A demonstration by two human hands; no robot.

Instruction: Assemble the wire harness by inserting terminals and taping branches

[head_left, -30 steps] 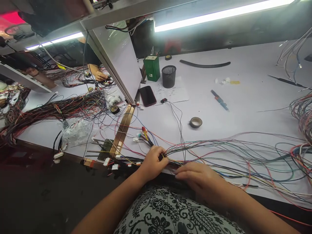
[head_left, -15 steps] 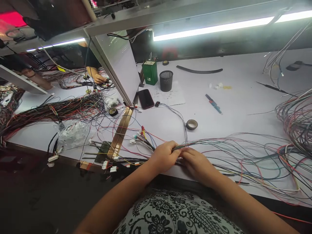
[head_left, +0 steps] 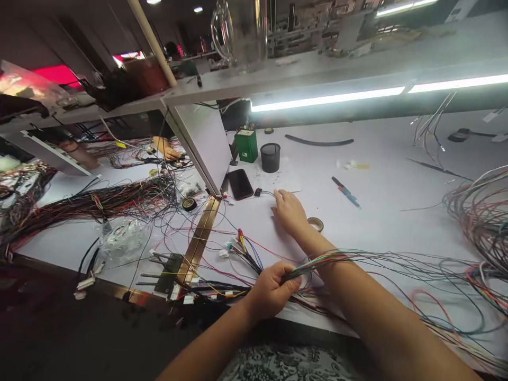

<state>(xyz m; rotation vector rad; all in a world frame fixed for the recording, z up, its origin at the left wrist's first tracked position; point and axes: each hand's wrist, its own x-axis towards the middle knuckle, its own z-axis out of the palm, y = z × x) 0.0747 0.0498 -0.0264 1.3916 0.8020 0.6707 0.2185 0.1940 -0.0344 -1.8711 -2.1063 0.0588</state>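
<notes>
My left hand [head_left: 273, 290] is wrapped round a bundle of thin wires [head_left: 357, 255] near the table's front edge. Connector ends [head_left: 224, 253] of white, teal and red lie to the left of it. Farther up the table, my right hand [head_left: 289, 211] reaches out with its fingers apart, over thin grey wires. A small black connector [head_left: 257, 192] sits just beyond its fingertips, beside a dark phone [head_left: 240, 184]. A roll of tape [head_left: 316, 224] is partly hidden behind my right wrist.
A green box [head_left: 246, 145] and black mesh cup [head_left: 270, 157] stand at the back. A blue cutter [head_left: 346, 192] lies to the right. Tangled wires [head_left: 480, 222] fill the right side. At the left is a thick harness [head_left: 99, 200]; another person's hand [head_left: 166, 150] is behind the partition.
My right hand has let go of the wire bundle and moved forward, its fingers now apart. My left hand still holds the bundle. The view has tilted upward.
</notes>
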